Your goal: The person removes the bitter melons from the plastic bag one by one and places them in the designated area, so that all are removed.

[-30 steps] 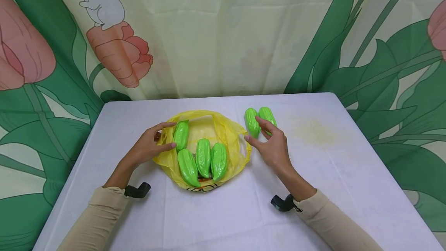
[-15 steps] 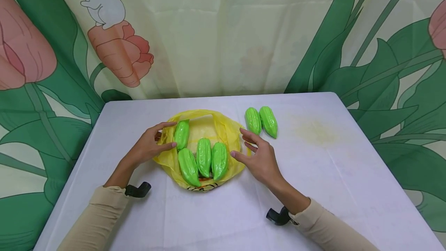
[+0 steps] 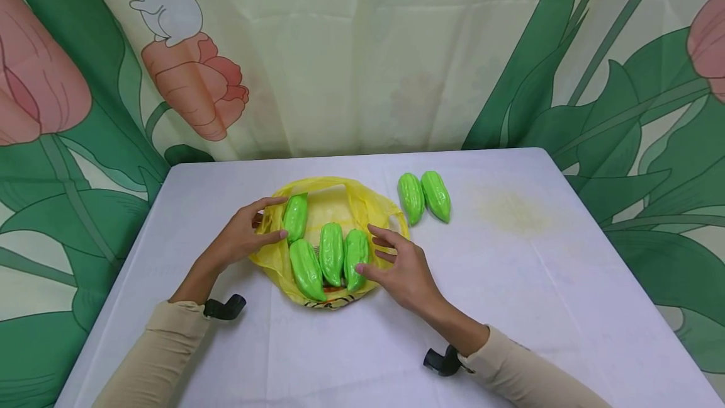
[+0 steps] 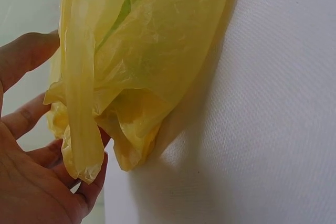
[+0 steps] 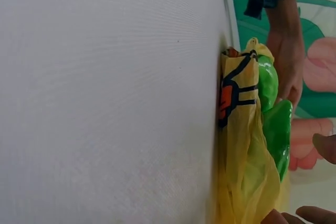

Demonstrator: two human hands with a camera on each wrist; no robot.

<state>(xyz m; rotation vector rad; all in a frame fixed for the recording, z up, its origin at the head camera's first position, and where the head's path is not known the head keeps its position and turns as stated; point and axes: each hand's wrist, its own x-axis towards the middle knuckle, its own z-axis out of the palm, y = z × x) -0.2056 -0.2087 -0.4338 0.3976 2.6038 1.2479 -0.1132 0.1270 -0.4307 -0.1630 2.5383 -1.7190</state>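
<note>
A yellow plastic bag lies with its mouth spread wide on the table. Inside are several glossy green ridged gourds, among them one at the left and one at the right. My left hand holds the bag's left rim, thumb and forefinger near the upper-left gourd. In the left wrist view, the fingers lie around a bag handle. My right hand hovers at the bag's right side, fingers spread, thumb over the rightmost gourd. Whether it touches that gourd I cannot tell.
Two more green gourds lie side by side on the white tablecloth, behind and right of the bag. A printed curtain hangs behind the table. A pale yellow stain marks the cloth at the right.
My right hand has moved left and toward me, from beside the two outer gourds to the bag's right side. The left hand and the gourds have stayed in place.
</note>
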